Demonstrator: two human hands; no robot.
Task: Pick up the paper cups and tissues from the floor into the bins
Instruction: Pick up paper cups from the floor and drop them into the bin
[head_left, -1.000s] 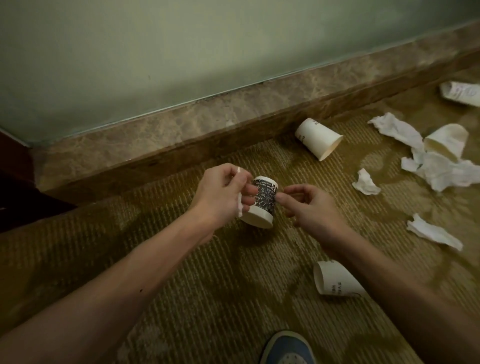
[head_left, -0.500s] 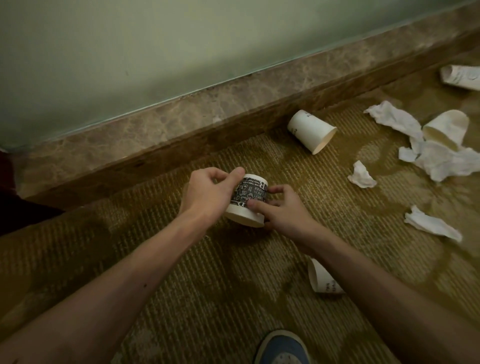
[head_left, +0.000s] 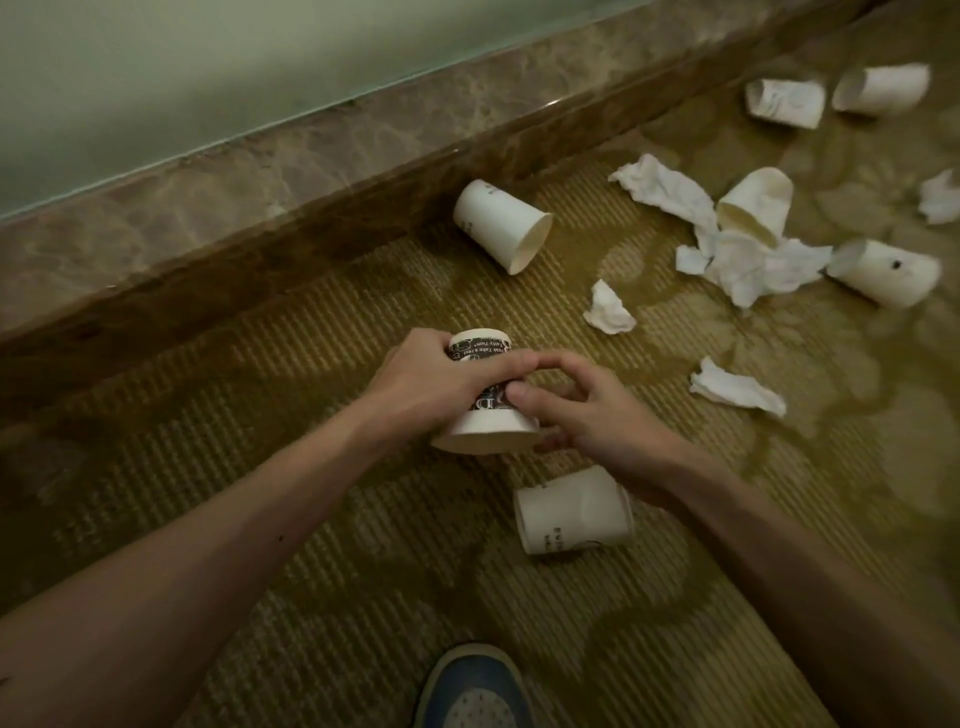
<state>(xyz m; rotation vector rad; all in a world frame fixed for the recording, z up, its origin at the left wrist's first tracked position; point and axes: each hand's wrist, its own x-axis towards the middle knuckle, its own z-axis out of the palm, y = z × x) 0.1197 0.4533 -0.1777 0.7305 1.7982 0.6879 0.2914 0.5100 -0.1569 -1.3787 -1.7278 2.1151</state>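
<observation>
cup (head_left: 488, 432) (inverted) in left hand (head_left: 447, 382)

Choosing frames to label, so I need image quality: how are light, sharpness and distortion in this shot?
Head view: dim, yellow-green light; the printed cup in the left hand and right hand is sharp enough to read some lettering; the carpet smears toward the right edge; the wide lens slightly bows the skirting.
</observation>
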